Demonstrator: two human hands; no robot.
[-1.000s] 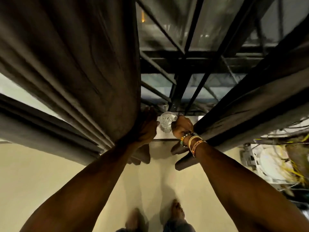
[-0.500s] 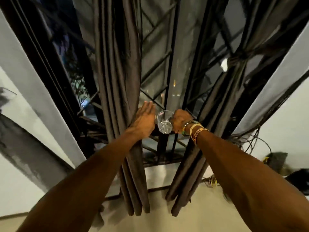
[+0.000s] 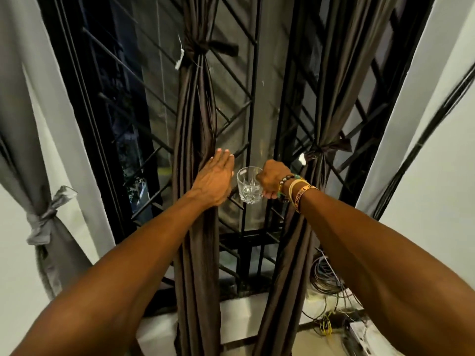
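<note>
The right hand (image 3: 271, 181) grips a cut-glass tumbler (image 3: 248, 186): fingers and thumb are curled round its right side wall, and the back of the hand faces the camera. The tumbler is carried in the air, just left of the right hand's knuckles and just right of the left hand (image 3: 214, 182), close to it. Its long axis is near upright, mouth up and heavy base down. Whether it holds liquid cannot be determined.

The left hand is flat, with its fingers straight and together. Its palm presses on the right edge of the tied brown curtain (image 3: 195, 111), whose folds run vertically beneath the hand. The fingertips point up and away.

Beyond both hands is the window grille (image 3: 231, 80). A second tied curtain (image 3: 326, 111) hangs to the right of the right hand. The gap between the two curtains lies directly ahead of the tumbler.

Both arms are extended at almost equal reach. Beaded and woven bracelets (image 3: 295, 188) sit on the right wrist. The right hand alone controls the tumbler. The left hand appears placed to move the curtain leftward and so widen the gap.
</note>
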